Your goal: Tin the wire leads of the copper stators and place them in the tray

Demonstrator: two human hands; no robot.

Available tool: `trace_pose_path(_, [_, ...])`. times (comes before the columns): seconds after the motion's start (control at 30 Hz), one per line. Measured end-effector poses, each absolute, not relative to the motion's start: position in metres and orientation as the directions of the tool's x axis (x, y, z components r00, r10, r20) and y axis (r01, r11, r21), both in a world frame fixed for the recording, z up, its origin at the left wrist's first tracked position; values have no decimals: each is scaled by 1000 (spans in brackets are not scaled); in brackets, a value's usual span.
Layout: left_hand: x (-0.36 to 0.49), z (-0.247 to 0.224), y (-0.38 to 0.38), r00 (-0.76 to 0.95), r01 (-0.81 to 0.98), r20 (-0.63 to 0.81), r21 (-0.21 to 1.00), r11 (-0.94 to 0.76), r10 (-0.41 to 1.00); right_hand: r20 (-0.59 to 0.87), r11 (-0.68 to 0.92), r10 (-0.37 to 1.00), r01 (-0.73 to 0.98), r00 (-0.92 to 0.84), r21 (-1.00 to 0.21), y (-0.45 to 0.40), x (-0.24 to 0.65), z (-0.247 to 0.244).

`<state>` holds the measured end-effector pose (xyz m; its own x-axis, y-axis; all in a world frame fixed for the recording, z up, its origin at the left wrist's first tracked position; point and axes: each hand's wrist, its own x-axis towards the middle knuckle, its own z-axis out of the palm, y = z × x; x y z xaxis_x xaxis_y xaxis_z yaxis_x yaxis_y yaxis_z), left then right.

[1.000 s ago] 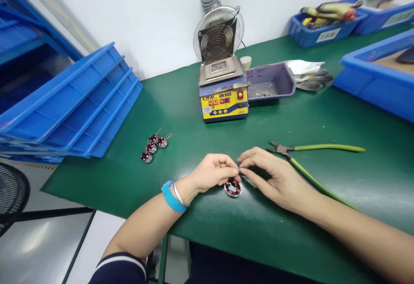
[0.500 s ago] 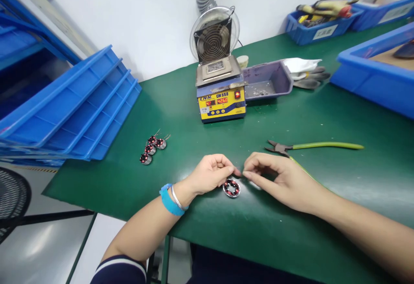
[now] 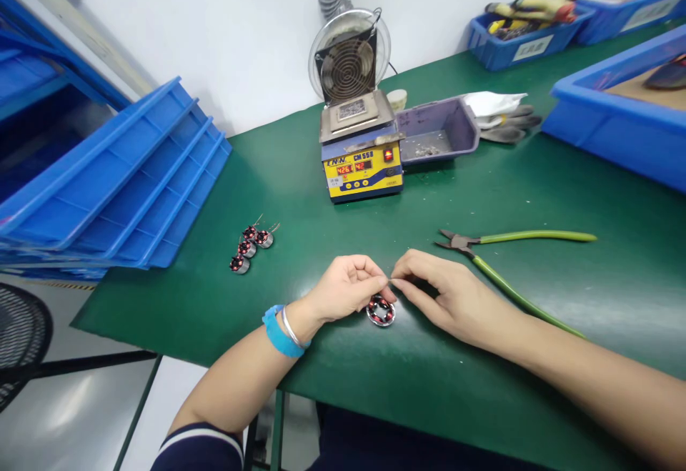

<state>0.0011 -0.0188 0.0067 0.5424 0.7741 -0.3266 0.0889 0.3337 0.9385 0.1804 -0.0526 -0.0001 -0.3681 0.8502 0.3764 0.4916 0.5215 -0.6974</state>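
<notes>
A round motor stator point(image 3: 381, 311) with red-copper windings and a silvery rim is just under the fingertips of my left hand point(image 3: 351, 287), its open face toward me. My left thumb and index finger are pinched together at its upper edge, while other fingers touch the rim. Close by on the right, my right hand point(image 3: 442, 292) has thumb and index tips pressed together, almost meeting the left fingertips. Whatever lies in that pinch is too fine to make out. Green-handled cutting pliers point(image 3: 461, 242) lie spread apart just beyond my right hand.
Several similar stators point(image 3: 247, 246) with thin wire leads sit to the left. A yellow-fronted solder pot point(image 3: 364, 171) with a fan behind it stands at the back, beside a purple tray point(image 3: 466, 131) and gloves point(image 3: 506, 128). Blue bins point(image 3: 616, 121) line the right; stacked blue crates point(image 3: 161, 171) lean left.
My right hand has moved left, bringing its pinched fingertips up to those of my left hand. The left hand and the stator stay nearly in place.
</notes>
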Motion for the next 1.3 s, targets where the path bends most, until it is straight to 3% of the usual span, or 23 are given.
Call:
trace_pose_path(0.47, [6, 8, -18, 497, 80, -350, 929, 360, 794, 437, 468, 879, 521, -190, -714, -57, 175, -5])
trace_pose_path(1.3, [5, 9, -16, 533, 120, -361, 928, 353, 766, 455, 510, 858, 484, -237, -711, -61, 174, -2])
